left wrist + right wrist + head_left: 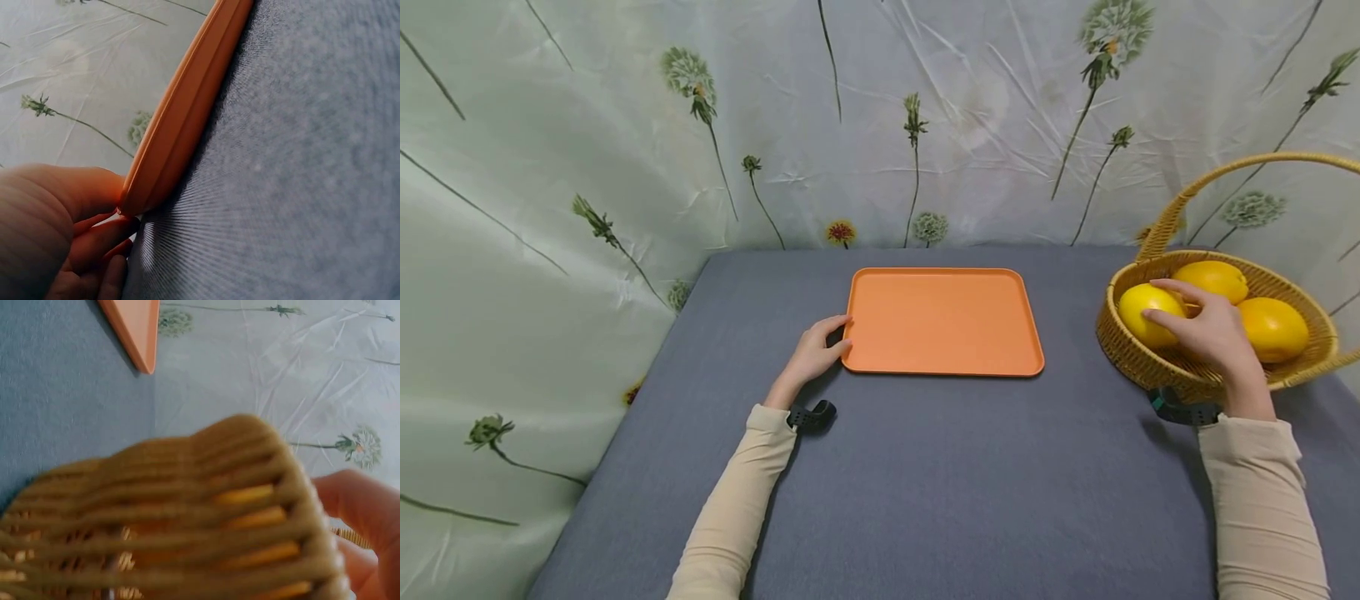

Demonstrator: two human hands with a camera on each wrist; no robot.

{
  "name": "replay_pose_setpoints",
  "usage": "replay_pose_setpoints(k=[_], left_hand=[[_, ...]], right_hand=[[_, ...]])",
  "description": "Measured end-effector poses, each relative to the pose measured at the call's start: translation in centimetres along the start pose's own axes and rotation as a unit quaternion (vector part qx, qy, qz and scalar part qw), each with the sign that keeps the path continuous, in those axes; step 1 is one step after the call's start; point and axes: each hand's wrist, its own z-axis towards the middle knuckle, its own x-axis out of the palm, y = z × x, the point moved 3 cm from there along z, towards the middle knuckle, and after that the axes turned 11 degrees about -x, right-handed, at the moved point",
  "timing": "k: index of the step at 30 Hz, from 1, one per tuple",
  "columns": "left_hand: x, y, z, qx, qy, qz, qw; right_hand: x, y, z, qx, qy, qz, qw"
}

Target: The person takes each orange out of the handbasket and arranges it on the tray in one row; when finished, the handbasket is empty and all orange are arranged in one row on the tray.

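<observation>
Nearest the camera, two cream sleeves reach out over the grey table [925, 483], each wrist carrying a small dark strap-mounted camera. The left hand [814, 354] lies on the cloth at the near left corner of the orange tray [943, 321] – its fingers are loosely curled with the tips touching the tray's rim, and the left wrist view shows the thumb and fingers [94, 240] against that raised edge, not plainly gripping it. The tray sits flat near the middle of the table, a little toward the far edge.

Over at the right edge of the table stands a woven basket [1131, 354] with a tall arched handle. The right hand [1210, 333] reaches over its near rim and curls around the yellow fruit [1146, 315] on the basket's left side – fingers spread over its top (the right wrist view is blurred, showing mostly wicker with orange-yellow behind it). Two more orange fruits lie in the basket: one [1213, 279] at the back, one [1273, 329] on the right, just beside the hand.

Behind the table hangs a pale sheet [625, 150] printed with dandelion stems.
</observation>
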Motion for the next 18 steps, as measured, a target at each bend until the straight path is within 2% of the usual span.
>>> replay_pose_setpoints(k=[7,11,14,18], left_hand=[[0.09,-0.07,-0.09,0.007,-0.011,0.001,0.9999],[0.04,-0.11,-0.20,0.008,-0.013,-0.001,0.9999],[-0.04,-0.09,-0.24,0.008,-0.015,-0.005,0.9999],[-0.07,-0.02,-0.21,0.010,-0.015,-0.002,0.9998]], right_hand=[[0.16,0.15,-0.11,0.036,-0.053,0.050,0.997],[0.24,0.08,-0.11,0.058,-0.086,0.099,0.990],[0.23,0.20,-0.02,0.070,-0.115,0.174,0.975],[0.16,0.62,0.08,0.070,-0.161,0.283,0.943]])
